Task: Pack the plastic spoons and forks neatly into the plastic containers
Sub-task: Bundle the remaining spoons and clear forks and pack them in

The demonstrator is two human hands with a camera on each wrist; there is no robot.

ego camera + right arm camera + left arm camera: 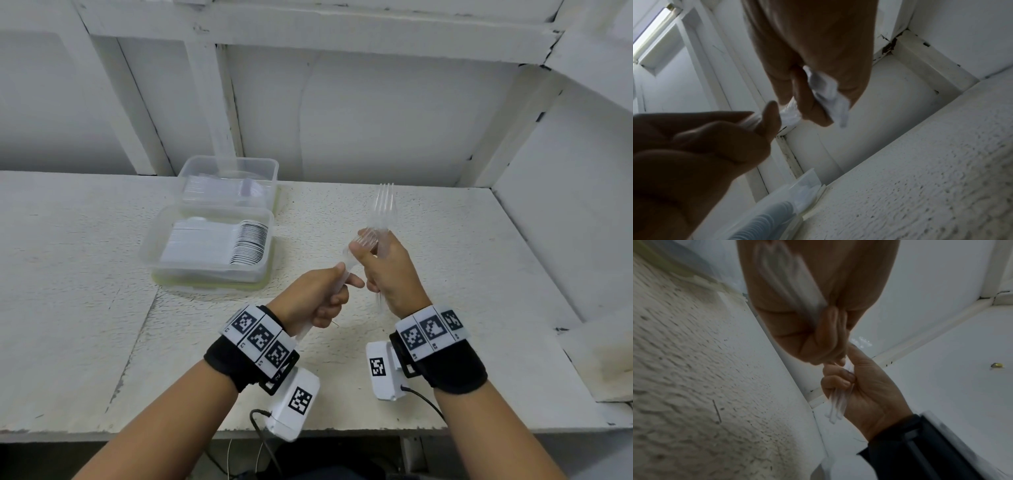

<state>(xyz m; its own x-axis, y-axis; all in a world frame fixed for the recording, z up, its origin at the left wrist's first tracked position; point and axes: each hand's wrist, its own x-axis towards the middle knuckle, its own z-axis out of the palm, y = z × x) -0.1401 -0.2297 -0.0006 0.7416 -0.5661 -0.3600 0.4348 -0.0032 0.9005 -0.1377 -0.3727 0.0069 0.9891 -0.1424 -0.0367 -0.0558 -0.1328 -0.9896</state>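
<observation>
My right hand grips a bundle of clear plastic forks upright above the table, tines up and handle ends poking out below the palm. My left hand holds a second bundle of clear cutlery, its tip close to the right hand's thumb. The left wrist view shows that bundle along the left palm and the fork handles in the right hand. Two clear containers stand to the left: the near container holds a row of stacked white spoons, the far container clear cutlery.
The rough white table is bounded by a back wall with wooden posts and a side panel on the right. Its front edge runs below my wrists. The spoon container's corner appears in the right wrist view.
</observation>
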